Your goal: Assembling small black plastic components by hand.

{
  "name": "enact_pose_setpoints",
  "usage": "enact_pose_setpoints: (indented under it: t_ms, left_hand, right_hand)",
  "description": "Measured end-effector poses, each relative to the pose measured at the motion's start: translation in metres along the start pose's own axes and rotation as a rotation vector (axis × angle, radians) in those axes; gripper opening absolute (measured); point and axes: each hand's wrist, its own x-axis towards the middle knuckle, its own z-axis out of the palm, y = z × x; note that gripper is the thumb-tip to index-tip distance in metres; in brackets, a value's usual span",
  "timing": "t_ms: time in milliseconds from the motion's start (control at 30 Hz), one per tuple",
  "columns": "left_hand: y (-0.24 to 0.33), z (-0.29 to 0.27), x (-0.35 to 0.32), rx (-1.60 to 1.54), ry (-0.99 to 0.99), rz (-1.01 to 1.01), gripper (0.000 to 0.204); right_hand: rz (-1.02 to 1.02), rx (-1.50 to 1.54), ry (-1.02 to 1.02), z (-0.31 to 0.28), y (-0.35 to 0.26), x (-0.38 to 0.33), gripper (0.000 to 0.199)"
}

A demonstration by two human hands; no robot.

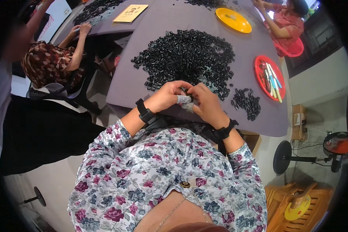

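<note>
Grey-white wall (321,79) and a fan (337,145) edge the room at right; a person in a brown patterned top (52,63) sits at left, a person in red (288,29) at far right. The mauve-covered table (123,85) looks smooth, lightly creased. On it spreads a broad heap of short black pieces (178,54) — glossy, probably light, stiff and slightly slippery — with a red plate (265,57) of slim tools (272,79) at right and a small pile (246,103) between. Left hand (168,96) and right hand (208,104) meet at the heap's near edge, fingers pinched narrow on one dark piece (188,92), mostly hidden. Fingertip pads along its sides would likely hold best; how fragile it is, I cannot tell.
</note>
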Motion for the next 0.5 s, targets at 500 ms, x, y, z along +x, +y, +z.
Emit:
enact_pose_setpoints:
  t_ms: [500]
  left_hand:
    - [0.003, 0.009, -0.007, -0.009, -0.145, -0.055, 0.058]
  right_hand:
    - [-0.073, -0.097, -0.167, 0.019, 0.014, -0.024, 0.032]
